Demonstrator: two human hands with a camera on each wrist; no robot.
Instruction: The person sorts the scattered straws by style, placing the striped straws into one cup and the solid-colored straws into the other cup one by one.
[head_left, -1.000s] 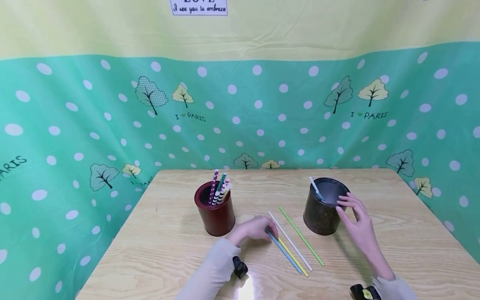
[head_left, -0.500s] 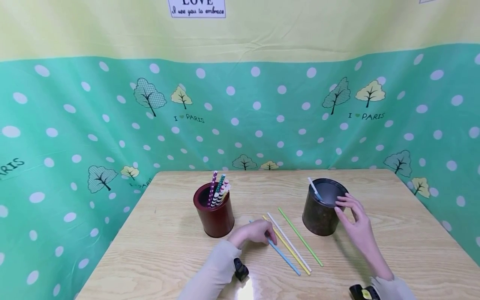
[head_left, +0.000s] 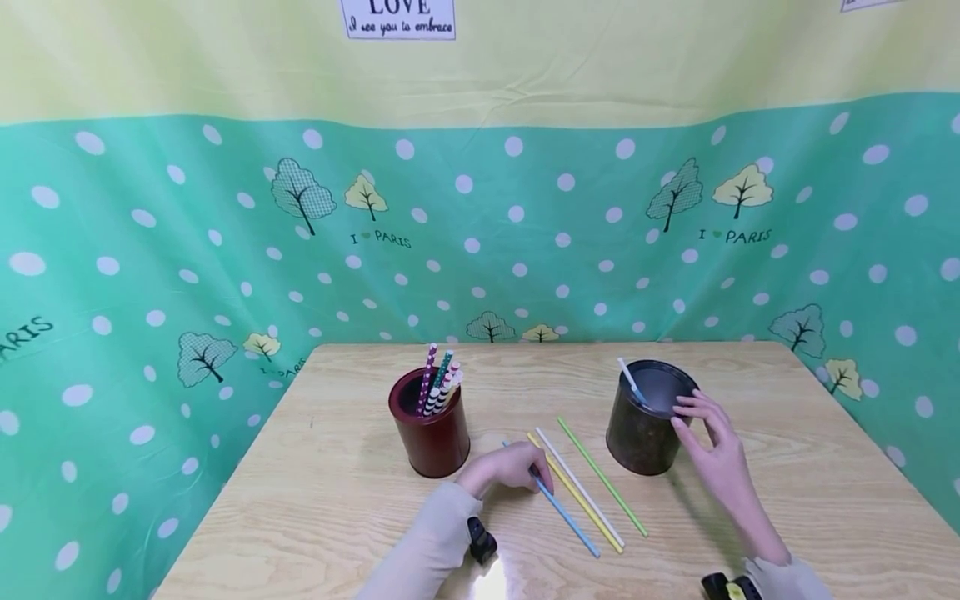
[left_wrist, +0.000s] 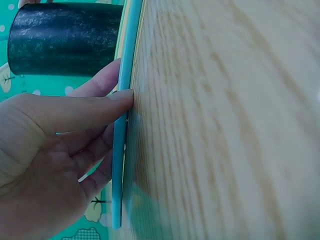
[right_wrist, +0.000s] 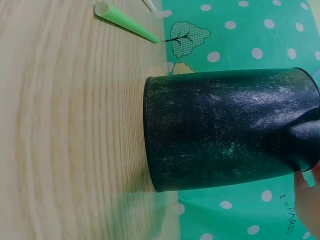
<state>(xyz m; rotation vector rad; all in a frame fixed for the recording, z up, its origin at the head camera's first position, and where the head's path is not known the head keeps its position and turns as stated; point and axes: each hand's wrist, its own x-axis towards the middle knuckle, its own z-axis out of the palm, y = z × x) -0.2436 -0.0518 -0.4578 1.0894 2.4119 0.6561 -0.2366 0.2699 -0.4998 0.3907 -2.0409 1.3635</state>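
Observation:
My left hand pinches a blue straw between thumb and fingers, low over the table. In the left wrist view, that blue straw runs past the thumb tip. To its right lie a yellow straw, a white straw and a green straw. My right hand holds the rim of a dark metal canister, fingertips over the edge and thumb outside. One white-and-blue straw leans inside this canister.
A dark red canister stands at the left with several patterned straws upright in it. The wooden table ends at the back against a green dotted curtain.
The blue straw has come away from the yellow one, with my left hand now pinching only the blue. The yellow straw lies closer to the white one. My right hand stays at the canister.

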